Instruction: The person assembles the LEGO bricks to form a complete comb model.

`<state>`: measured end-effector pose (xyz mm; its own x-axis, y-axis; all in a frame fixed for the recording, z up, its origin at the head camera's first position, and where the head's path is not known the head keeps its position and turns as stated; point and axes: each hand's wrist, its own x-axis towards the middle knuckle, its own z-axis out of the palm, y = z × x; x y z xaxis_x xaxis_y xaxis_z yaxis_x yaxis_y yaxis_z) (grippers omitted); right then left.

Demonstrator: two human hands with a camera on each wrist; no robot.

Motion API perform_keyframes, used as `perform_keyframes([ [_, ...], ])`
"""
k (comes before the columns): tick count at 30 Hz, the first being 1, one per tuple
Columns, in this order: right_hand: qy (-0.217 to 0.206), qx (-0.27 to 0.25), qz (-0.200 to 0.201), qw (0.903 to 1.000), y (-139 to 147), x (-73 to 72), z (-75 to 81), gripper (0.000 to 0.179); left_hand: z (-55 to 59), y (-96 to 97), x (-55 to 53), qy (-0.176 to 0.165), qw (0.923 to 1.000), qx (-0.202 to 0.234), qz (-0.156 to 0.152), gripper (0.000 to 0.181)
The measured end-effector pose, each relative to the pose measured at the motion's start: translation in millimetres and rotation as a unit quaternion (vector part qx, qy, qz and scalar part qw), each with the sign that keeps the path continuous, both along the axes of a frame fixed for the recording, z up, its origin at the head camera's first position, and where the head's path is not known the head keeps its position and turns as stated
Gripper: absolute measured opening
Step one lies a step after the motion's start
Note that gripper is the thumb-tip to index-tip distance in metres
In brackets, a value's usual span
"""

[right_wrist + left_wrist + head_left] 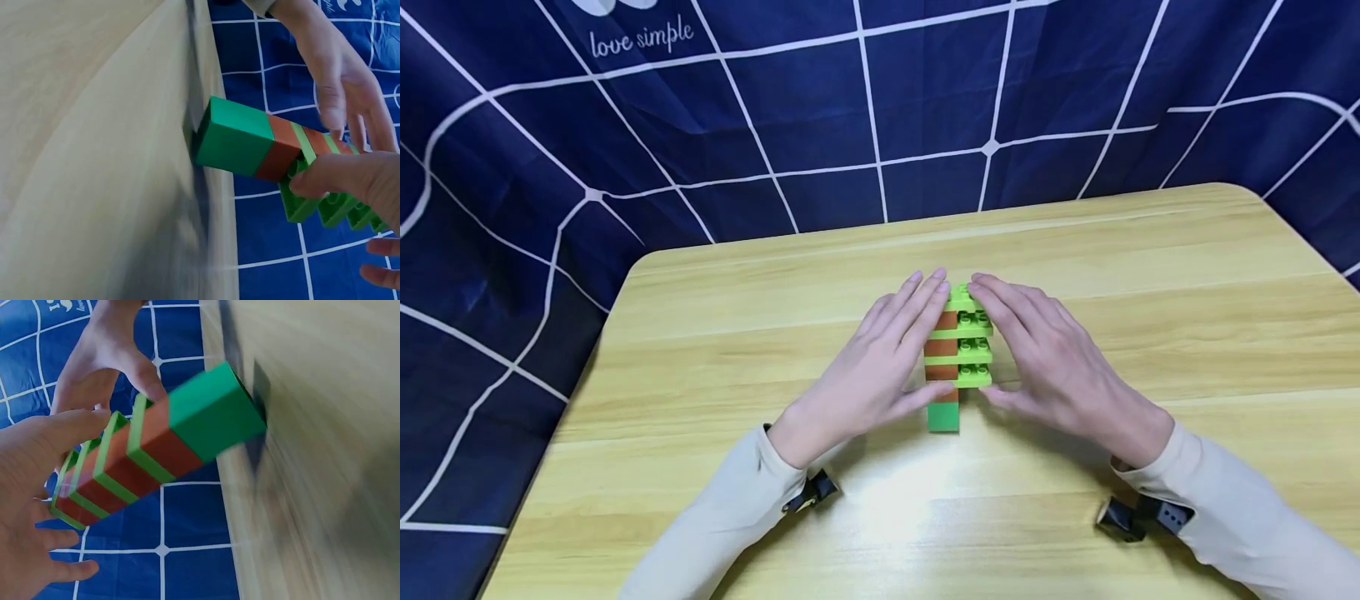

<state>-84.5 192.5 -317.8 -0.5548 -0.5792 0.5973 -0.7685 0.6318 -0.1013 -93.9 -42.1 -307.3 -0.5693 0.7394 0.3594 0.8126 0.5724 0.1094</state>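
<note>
A brick tower (pixel 942 348) of stacked toy building bricks stands upright on the wooden table, with my hands on either side. Its base is a dark green block (pixel 215 412); above it brown bricks (pixel 282 148) alternate with light green plates (pixel 973 377) whose studded ends stick out to the right. My left hand (pixel 868 367) lies along the left side, fingers extended near the top and thumb by the lower bricks. On the other side, my right hand (pixel 1052 362) has its fingertips by the top plate, its thumb at the lowest plate. Neither hand visibly pinches a brick.
The light wooden table (pixel 715 350) has rounded back corners. Behind and to the left hangs a dark blue cloth (pixel 820 100) with white grid lines. Black wrist cameras (pixel 811 492) sit beneath both pale sleeves (pixel 722 517).
</note>
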Motion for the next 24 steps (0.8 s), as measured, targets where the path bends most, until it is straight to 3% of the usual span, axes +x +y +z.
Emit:
perform_keyframes([
  [6,-0.042,0.011,0.006,0.999,4,-1.9,-0.7,0.115,-3.7,-0.7,1.1,-0.028,0.9981,-0.047,0.027,0.11],
  [17,-0.1,0.029,0.006,0.9945,7,-11.8,-9.9,0.116,-18.0,-4.6,2.4,-0.051,0.9916,-0.109,0.047,0.096],
  [24,-0.143,0.053,0.02,0.988,5,-19.4,-17.8,0.108,-25.0,-5.4,2.4,-0.105,0.9809,-0.148,0.07,0.095],
])
